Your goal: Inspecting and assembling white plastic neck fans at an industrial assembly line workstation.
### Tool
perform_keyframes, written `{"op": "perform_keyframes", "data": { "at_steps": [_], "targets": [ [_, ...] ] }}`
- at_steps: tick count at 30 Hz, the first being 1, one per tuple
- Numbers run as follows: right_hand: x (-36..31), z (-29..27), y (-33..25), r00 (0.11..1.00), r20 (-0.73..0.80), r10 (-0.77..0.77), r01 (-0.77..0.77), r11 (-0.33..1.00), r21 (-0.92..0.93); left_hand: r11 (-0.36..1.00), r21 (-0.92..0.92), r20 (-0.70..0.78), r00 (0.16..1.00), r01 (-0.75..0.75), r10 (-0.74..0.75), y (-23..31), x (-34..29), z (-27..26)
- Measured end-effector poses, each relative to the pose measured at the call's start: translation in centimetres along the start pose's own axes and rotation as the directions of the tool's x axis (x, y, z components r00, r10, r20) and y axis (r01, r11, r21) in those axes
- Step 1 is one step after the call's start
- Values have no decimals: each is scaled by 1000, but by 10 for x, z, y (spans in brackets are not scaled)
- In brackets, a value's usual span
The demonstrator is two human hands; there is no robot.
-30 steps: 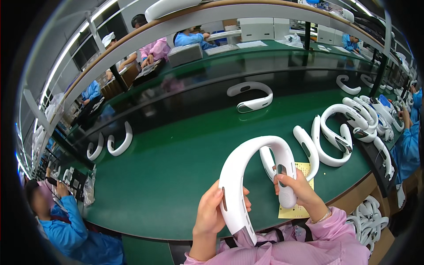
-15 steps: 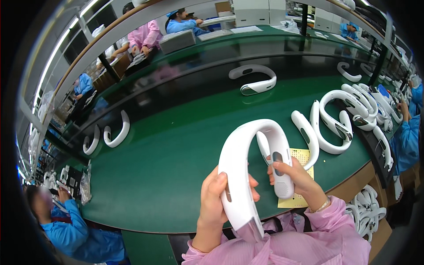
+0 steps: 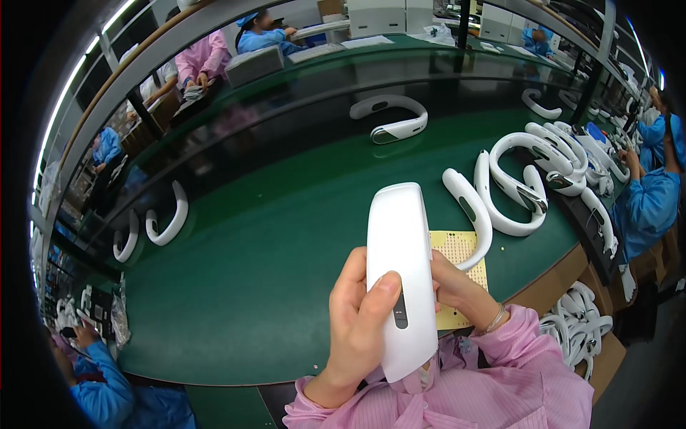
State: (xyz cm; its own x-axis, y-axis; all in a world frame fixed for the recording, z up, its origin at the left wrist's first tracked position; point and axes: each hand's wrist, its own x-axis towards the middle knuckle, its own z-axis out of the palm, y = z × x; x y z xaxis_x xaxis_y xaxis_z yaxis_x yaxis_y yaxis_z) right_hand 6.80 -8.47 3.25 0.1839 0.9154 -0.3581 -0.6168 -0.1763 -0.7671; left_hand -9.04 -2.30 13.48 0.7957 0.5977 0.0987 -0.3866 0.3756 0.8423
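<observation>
Right now both hands are holding one white curved neck piece (image 3: 400, 279) up over the near edge of the green table (image 3: 250, 286), with its end pointing at the camera. The left hand (image 3: 361, 322) is wrapping around it, thumb lying on the front by a small dark slot. The right hand (image 3: 457, 289) is gripping it from behind; its fingers are mostly hiding, so I cannot tell how tightly it is closing.

As for how far things are, I think this piece is only being looked over. It is not lying with the others yet, so putting it down is probably what is left.

A yellow dotted sheet (image 3: 457, 264) is lying flat under the hands.

Counting the same white pieces on the table: one is sitting alone far back (image 3: 389, 118), two are lying at the left (image 3: 168, 214), and about two are resting just right of the sheet (image 3: 511, 186). Further right a pile (image 3: 572, 154) is bunching up, too tangled to count. More are filling a box (image 3: 579, 329) below the table edge.
</observation>
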Motion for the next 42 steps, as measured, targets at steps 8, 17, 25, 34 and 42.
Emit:
{"op": "perform_keyframes", "data": {
  "at_steps": [8,17,25,34,42],
  "targets": [
    [4,0,6,999,34,7,-8,999,32,999,28,-38,999,-15,16,2,-7,2],
    [2,0,13,989,-49,-137,133,988,-79,982,189,-149,989,5,24,7,-13,-4],
    [-41,7,-18,903,53,-426,411,824,-389,814,539,-258,878,-216,404,-22,-11,-80],
    [-80,59,-49,804,512,-302,572,627,-529,998,44,-381,923,-47,60,-71,28,-123],
    [-76,88,-55,815,473,-336,563,652,-508,984,-177,-138,990,-31,7,-59,8,-76]
  ]
}}
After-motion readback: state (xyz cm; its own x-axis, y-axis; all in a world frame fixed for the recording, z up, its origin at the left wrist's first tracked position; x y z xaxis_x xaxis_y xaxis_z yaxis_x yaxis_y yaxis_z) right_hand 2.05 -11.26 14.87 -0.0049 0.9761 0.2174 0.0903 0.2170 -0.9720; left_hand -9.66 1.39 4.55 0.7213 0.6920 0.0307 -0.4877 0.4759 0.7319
